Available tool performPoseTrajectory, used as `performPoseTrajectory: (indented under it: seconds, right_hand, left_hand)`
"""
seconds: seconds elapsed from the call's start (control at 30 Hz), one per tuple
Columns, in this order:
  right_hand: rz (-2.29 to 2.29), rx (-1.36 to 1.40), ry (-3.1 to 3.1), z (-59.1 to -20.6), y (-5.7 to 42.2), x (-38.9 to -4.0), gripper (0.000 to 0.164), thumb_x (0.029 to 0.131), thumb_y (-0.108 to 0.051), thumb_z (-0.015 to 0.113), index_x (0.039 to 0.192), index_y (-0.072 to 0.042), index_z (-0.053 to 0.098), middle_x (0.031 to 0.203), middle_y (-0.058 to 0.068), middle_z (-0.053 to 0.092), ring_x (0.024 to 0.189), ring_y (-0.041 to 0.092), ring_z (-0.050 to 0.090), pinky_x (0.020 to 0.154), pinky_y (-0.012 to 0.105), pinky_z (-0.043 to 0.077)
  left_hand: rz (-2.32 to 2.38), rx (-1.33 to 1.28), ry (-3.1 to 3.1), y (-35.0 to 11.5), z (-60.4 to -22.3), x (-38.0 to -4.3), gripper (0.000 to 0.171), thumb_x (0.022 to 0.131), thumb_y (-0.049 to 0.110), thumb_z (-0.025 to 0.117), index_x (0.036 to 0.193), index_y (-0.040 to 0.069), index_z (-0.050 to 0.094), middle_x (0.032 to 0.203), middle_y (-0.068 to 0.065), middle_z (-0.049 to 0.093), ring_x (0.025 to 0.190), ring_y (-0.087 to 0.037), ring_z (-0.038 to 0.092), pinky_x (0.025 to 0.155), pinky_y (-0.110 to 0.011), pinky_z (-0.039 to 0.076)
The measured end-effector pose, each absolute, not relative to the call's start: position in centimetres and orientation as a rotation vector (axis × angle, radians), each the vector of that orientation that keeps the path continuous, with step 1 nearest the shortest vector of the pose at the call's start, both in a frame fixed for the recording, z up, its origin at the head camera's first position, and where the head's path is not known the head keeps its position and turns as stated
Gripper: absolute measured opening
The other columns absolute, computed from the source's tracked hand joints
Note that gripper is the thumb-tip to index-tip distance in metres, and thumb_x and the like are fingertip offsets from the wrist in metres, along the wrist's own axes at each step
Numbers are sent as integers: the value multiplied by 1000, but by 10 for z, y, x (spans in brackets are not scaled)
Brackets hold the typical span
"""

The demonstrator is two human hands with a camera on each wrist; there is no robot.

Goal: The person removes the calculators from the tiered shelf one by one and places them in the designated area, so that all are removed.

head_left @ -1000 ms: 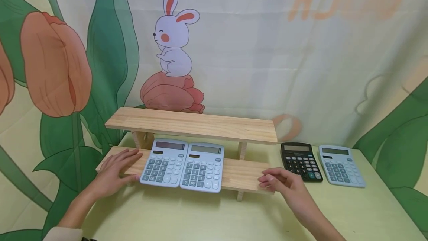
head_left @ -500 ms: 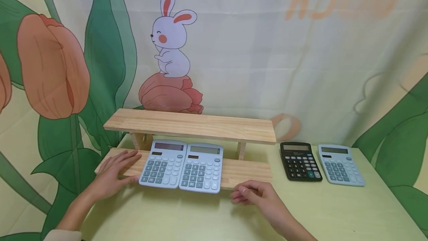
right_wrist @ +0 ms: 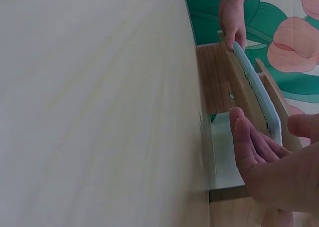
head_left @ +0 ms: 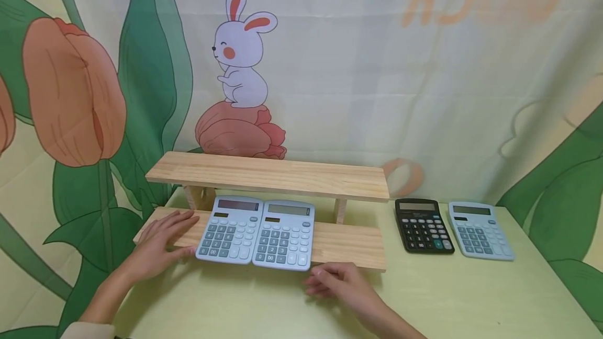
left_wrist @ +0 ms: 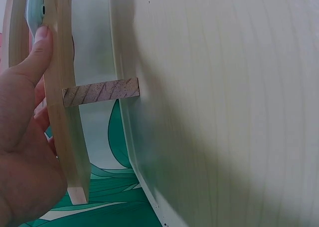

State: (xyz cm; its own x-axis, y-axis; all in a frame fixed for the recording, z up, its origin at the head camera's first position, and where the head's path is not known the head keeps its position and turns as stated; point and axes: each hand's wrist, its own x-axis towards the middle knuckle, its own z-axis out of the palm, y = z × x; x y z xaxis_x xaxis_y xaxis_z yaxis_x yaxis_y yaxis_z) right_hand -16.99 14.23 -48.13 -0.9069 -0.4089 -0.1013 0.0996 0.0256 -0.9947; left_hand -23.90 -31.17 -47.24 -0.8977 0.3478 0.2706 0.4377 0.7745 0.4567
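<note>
Two light blue calculators, the left one (head_left: 231,230) and the right one (head_left: 285,235), stand side by side, leaning on the lower board (head_left: 348,245) of a two-tier wooden shelf. My left hand (head_left: 157,242) rests on that board's left end, its thumb against the left calculator's lower edge; the left wrist view shows the thumb at the calculator's corner (left_wrist: 35,10). Just below the board's front edge, by the right calculator's lower right corner, is my right hand (head_left: 341,282), fingers loosely bent and holding nothing. The right wrist view shows it beside the calculators' thin edge (right_wrist: 259,92).
The upper board (head_left: 273,174) runs behind the calculators. A black calculator (head_left: 424,226) and another light blue calculator (head_left: 481,232) lie on the table (head_left: 471,297) to the right. A printed curtain (head_left: 339,77) hangs at the back.
My right hand has moved left along the shelf's front, from the lower board's right end to near the right calculator's corner. My left hand and the calculators stay in place.
</note>
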Motion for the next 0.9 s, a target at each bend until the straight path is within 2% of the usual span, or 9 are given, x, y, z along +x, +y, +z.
performPoseTrajectory:
  seconds: [0.2,0.5,0.7,0.9]
  right_hand:
    - [-1969,-269,1895,-480,128,-170,45,111,-24,57,131,17,62,119,29,74,103,36,77,92,44,61]
    - [-2004,-224,1815,-483,119,-173,49,113,-31,53,133,13,63,120,26,74,105,34,77,92,40,61]
    - [-2025,-201,1761,-482,121,-174,50,113,-32,52,133,13,63,119,26,75,105,31,77,90,35,62]
    - [-2021,-189,1745,-482,121,-175,50,113,-31,52,134,13,63,119,26,75,105,32,77,90,36,62]
  left_hand:
    - [-778,-629,-2790,-312,-473,-239,74,92,37,83,155,11,54,164,-18,43,151,-50,28,113,-77,16]
    - [-769,-650,-2770,-312,-473,-239,73,92,36,83,154,11,55,163,-18,44,150,-50,30,112,-76,18]
    - [-777,-639,-2786,-311,-471,-239,73,92,36,82,155,11,54,164,-18,43,151,-50,29,112,-77,17]
    - [-783,-623,-2799,-310,-470,-238,73,92,36,83,155,11,54,164,-20,43,151,-50,28,113,-77,16]
